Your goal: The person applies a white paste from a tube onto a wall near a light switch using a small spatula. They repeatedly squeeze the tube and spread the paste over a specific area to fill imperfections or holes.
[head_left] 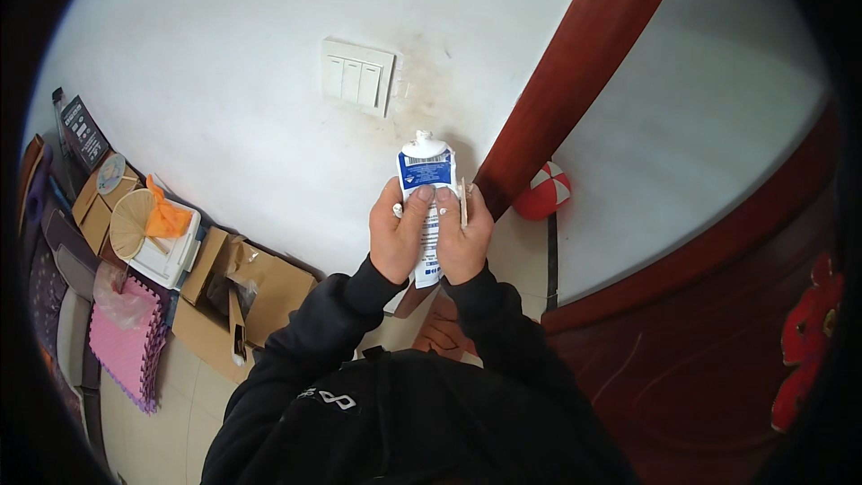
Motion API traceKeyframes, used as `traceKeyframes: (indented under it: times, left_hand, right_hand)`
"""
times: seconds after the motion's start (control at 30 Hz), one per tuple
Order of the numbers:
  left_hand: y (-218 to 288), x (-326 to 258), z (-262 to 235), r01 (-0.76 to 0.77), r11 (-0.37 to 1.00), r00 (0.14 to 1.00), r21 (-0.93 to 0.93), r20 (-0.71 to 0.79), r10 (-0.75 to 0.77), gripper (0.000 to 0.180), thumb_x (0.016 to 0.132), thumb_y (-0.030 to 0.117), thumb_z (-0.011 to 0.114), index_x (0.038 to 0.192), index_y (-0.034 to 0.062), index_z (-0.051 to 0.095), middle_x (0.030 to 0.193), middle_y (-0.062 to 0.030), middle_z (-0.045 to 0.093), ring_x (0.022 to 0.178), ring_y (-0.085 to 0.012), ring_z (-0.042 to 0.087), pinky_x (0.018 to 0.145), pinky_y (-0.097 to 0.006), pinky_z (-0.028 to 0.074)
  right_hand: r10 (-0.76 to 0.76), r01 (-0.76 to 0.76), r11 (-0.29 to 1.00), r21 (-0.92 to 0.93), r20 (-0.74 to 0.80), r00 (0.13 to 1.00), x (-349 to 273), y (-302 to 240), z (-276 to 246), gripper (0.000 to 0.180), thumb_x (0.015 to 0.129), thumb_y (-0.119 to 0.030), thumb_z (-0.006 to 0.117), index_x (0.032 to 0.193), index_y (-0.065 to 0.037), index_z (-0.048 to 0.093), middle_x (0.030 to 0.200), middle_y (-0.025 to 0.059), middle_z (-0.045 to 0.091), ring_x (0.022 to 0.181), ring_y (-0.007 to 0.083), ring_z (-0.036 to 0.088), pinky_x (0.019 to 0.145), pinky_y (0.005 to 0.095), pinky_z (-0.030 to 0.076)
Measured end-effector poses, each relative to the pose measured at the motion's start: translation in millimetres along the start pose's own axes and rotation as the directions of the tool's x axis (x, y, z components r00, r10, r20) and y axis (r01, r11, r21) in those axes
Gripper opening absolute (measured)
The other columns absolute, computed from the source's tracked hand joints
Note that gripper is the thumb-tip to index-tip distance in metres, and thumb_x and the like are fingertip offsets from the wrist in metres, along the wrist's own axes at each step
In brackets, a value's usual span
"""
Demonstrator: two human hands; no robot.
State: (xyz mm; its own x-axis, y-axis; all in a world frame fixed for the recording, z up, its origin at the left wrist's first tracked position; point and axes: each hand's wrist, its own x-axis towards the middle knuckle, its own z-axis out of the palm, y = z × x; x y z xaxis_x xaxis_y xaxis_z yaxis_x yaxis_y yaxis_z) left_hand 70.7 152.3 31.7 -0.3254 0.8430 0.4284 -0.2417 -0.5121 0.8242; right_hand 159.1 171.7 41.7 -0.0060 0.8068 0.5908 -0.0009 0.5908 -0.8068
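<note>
While both hands clench it, left hand (398, 238) and right hand (464, 238) hold the blue-and-white tube (426, 181) nozzle-up before the white wall (224, 63), apparently to squeeze it.
</note>
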Motion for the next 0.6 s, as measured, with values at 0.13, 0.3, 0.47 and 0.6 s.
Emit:
traceKeyframes:
  times: [0.13,0.3,0.47,0.6]
  left_hand:
    - [-1,7,-3,0.078,0.992,0.997,-0.103,-0.013,-0.079,0.022,0.094,0.018,0.054,0.103,-0.0015,0.058,0.088,-0.005,0.064,0.078,-0.0074,0.056,0.07,-0.022,0.046]
    - [6,27,-7,0.075,0.993,0.995,-0.091,0.074,-0.068,0.022,0.093,0.017,0.055,0.103,-0.0026,0.058,0.089,-0.0044,0.064,0.078,-0.0071,0.056,0.069,-0.022,0.046]
    - [13,36,-4,0.051,0.987,0.995,-0.153,0.089,-0.038,0.023,0.093,0.016,0.055,0.105,-0.0025,0.058,0.091,-0.0044,0.064,0.08,-0.0071,0.056,0.07,-0.023,0.046]
    - [21,42,-4,0.073,0.977,0.991,-0.202,0.127,-0.048,0.024,0.093,0.016,0.054,0.108,-0.002,0.058,0.093,-0.0046,0.064,0.082,-0.007,0.056,0.072,-0.023,0.046]
  right_hand:
    - [0.01,-0.01,1.0,0.003,0.016,1.0,-2,9,1,0.018,0.091,-0.015,0.055,0.09,0.003,0.055,0.077,0.0122,0.062,0.069,0.0156,0.058,0.063,0.03,0.046]
    - [0.12,-0.12,0.993,0.0,0.072,0.99,8,-5,0,0.019,0.092,-0.016,0.055,0.096,0.002,0.056,0.082,0.0064,0.061,0.074,0.0101,0.055,0.066,0.0255,0.045]
    - [-0.01,0.009,1.0,-0.011,-0.003,1.0,26,-11,12,0.016,0.092,-0.013,0.053,0.091,0.002,0.053,0.076,0.0127,0.061,0.067,0.0173,0.058,0.063,0.0314,0.047]
    - [-0.035,0.034,0.999,-0.006,-0.005,0.999,34,-19,15,0.014,0.09,-0.011,0.054,0.089,0.003,0.053,0.074,0.0125,0.06,0.066,0.0165,0.057,0.061,0.0309,0.046]
